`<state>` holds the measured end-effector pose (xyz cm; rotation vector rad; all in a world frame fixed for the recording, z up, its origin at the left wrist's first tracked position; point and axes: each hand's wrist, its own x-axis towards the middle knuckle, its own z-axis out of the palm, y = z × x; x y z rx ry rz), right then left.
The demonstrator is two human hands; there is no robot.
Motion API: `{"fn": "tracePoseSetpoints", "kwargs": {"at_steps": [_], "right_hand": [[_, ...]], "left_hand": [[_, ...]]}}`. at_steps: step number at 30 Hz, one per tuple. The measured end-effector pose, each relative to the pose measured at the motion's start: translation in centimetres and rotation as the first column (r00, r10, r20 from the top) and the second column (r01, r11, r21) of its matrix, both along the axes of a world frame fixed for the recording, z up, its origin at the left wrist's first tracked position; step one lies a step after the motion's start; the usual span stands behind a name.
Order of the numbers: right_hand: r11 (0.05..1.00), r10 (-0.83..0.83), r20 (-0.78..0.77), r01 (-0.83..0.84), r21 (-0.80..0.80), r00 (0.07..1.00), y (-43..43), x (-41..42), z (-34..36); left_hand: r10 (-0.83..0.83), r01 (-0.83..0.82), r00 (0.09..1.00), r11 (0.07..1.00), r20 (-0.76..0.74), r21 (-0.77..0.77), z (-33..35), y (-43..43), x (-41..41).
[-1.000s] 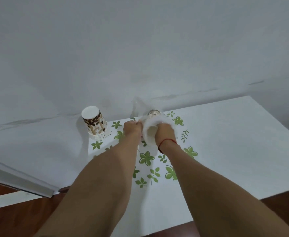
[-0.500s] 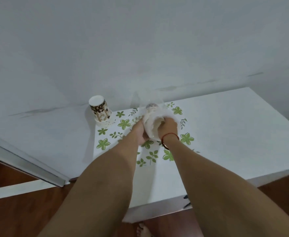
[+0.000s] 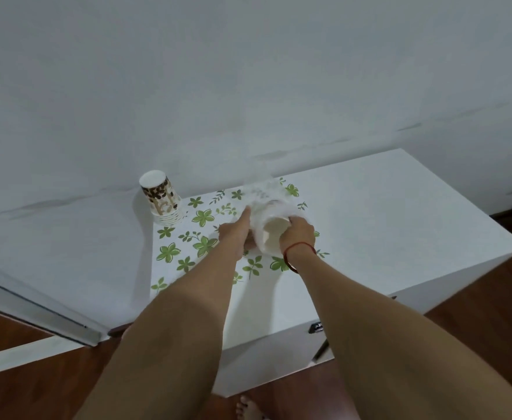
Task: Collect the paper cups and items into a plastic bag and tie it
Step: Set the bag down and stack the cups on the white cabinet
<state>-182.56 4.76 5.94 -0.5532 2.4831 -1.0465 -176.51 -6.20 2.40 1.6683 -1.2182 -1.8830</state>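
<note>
Just above the white tabletop [image 3: 384, 225], I hold a thin, translucent plastic bag [image 3: 279, 209] between both hands, at the centre of the view. My left hand [image 3: 236, 234] grips the bag's side at nine o'clock, thumb lying up along the film and fingers curled beneath. My right hand [image 3: 299, 234], at three o'clock, is closed over the bag's near edge, with a red cord [image 3: 297, 248] round its wrist.

Inside the bag lies a paper cup [image 3: 274, 237], tipped on its side with its open mouth facing me at six o'clock and its pale inner wall showing. Whether more cups sit behind it, I cannot tell through the crumpled film. The bag's far end trails loose toward twelve o'clock.

At ten o'clock from the bag, well apart from my hands, a stack of paper cups [image 3: 160, 198] stands upside down against the white wall [image 3: 248, 86], brown coffee-bean print on the topmost cup. It rests at the corner of a mat [image 3: 201, 218] printed with green leaves and flowers, which covers the tabletop's left part beneath my hands.

Brown wooden floor [image 3: 490, 301] shows at four o'clock, and my bare foot [image 3: 247, 410] at six.
</note>
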Motion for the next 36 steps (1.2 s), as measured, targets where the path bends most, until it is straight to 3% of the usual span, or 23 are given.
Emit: {"fn": "tracePoseSetpoints", "kwargs": {"at_steps": [3, 5, 8, 12, 16, 21, 29, 33, 36], "right_hand": [[0.999, 0.022, -0.023, -0.022, 0.025, 0.999, -0.7, 1.1, -0.2], [0.996, 0.079, -0.021, -0.078, 0.05, 0.997, -1.2, 1.7, -0.3], [0.985, 0.161, -0.017, -0.16, 0.06, 0.987, -1.6, 2.1, -0.4], [0.97, 0.24, -0.031, -0.238, 0.043, 0.97, -1.4, 1.9, -0.2], [0.974, 0.221, -0.019, -0.22, 0.048, 0.975, -0.6, 0.9, -0.5], [0.965, 0.254, -0.073, -0.258, -0.047, 0.964, -0.2, -0.2, -0.1], [0.982, 0.167, 0.152, -0.15, -0.117, 0.974, -1.5, 0.3, 0.4], [0.974, 0.187, 0.274, -0.142, -0.175, 0.943, -1.9, 0.1, 1.3], [0.978, 0.074, 0.287, -0.012, -0.21, 0.955, -1.7, 0.4, 1.6]], "left_hand": [[-0.073, 0.074, 0.996, 0.997, -0.06, 0.02, 0.7, 0.6, 1.2], [-0.06, 0.059, 0.998, 0.997, -0.018, -0.051, 1.0, 0.3, 1.7], [0.03, -0.015, 0.997, 0.98, 0.074, -0.196, 0.8, -0.7, 2.2], [0.115, -0.101, 0.992, 0.974, 0.058, -0.203, 0.1, -1.1, 2.3], [0.087, -0.082, 0.996, 0.98, 0.021, -0.184, -0.1, -0.9, 1.1], [0.092, -0.074, 0.995, 0.95, 0.046, -0.302, -0.4, -2.2, 1.6], [-0.086, 0.11, 0.982, 0.984, 0.168, -0.139, 1.1, -1.3, 2.3], [-0.15, 0.15, 0.988, 0.989, -0.032, -0.014, 1.1, -0.9, 4.2], [-0.214, 0.233, 0.954, 0.97, -0.208, 0.071, 1.6, 0.0, 4.8]]}}
